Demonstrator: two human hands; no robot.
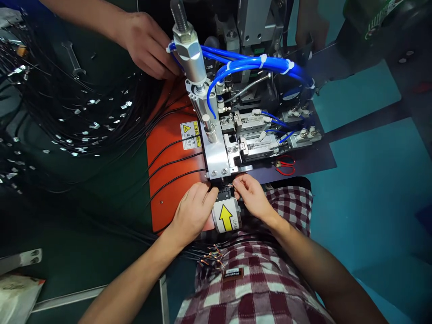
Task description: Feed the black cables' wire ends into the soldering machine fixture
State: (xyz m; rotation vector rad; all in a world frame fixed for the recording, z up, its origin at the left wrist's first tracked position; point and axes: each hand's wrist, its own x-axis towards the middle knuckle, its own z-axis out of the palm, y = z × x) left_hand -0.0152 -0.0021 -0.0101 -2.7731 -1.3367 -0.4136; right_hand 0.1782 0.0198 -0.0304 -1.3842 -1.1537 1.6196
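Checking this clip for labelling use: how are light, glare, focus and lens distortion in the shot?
Head view: bright, even light on the machine; glare on the silver cylinder and blue hoses; the black cables at left sink into shadow; the left hand and right hand are sharp; the wide lens bows the edges.

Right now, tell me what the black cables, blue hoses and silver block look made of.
Black cables: matte plastic or rubber sheath; copper strands show at stripped ends. Blue hoses: glossy flexible plastic, smoothly curved. Silver block: bare metal, probably aluminium, dull brushed sheen.
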